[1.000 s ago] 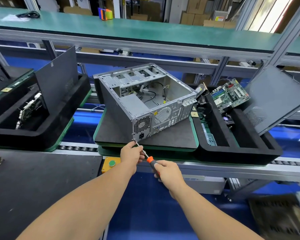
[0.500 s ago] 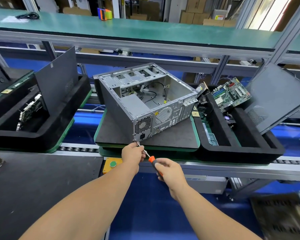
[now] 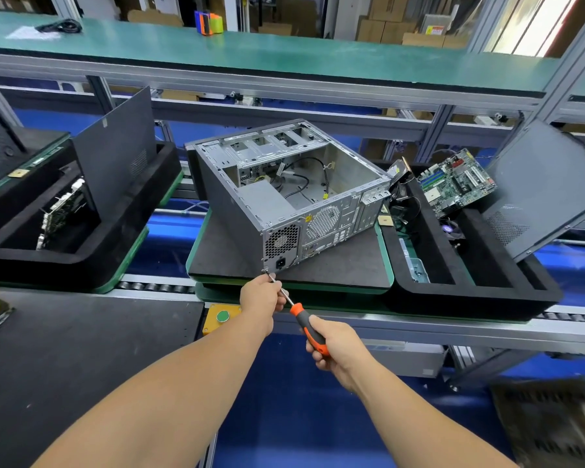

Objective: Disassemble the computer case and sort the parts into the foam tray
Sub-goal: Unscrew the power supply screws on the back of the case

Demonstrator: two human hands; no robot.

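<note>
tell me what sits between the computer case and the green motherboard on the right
In the head view, the foam tray's near compartment with loose black cables lies between computer case and motherboard.

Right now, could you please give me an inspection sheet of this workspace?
Surface: dark pad on a green pallet, on a roller conveyor.
Job's things: case open on the pad; foam tray to its right holds the motherboard and a side panel.
Clutter: a second foam tray to the left holds a board and a panel.
Hands: right hand grips the screwdriver; left hand pinches its shaft, tip at the case's lower rear corner.
Cables: black wires loose inside the case.
Surroundings: green shelf above, green button in front.
</note>
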